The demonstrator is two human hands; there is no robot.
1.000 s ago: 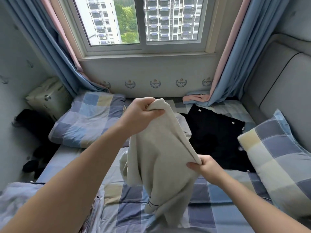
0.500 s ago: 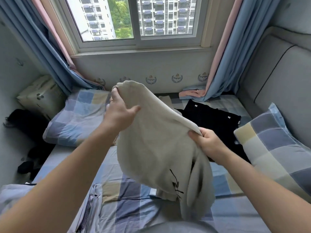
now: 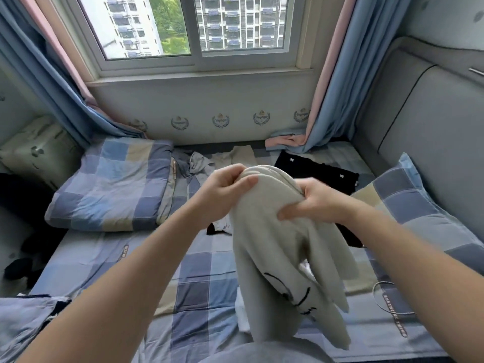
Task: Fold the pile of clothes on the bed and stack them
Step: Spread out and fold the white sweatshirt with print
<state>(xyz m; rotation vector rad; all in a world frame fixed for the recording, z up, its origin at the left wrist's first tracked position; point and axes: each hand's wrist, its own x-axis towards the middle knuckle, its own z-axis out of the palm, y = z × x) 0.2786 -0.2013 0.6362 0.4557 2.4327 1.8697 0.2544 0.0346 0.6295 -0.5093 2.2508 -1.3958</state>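
Observation:
A beige garment (image 3: 272, 247) with a black line drawing hangs in the air over the checked bed (image 3: 199, 268). My left hand (image 3: 222, 189) grips its top edge, and my right hand (image 3: 311, 203) grips the same top edge close beside it. The cloth drapes down between my forearms toward my lap. A black garment (image 3: 314, 169) with small white marks lies spread flat on the bed behind my hands. A loose heap of grey and beige clothes (image 3: 209, 163) lies near the far wall. Something white (image 3: 222, 224) shows on the bed under the hanging garment.
A checked pillow (image 3: 110, 187) lies at the left, another (image 3: 429, 205) leans on the grey headboard (image 3: 432, 127) at the right. Blue and pink curtains (image 3: 327, 100) hang by the window. Striped blue cloth (image 3: 31, 318) sits at the near left; dark items (image 3: 18, 265) lie off the bed's left side.
My hands have come close together at the garment's top edge, with the right hand raised. The garment now hangs down narrower between my arms, and the view has tilted lower.

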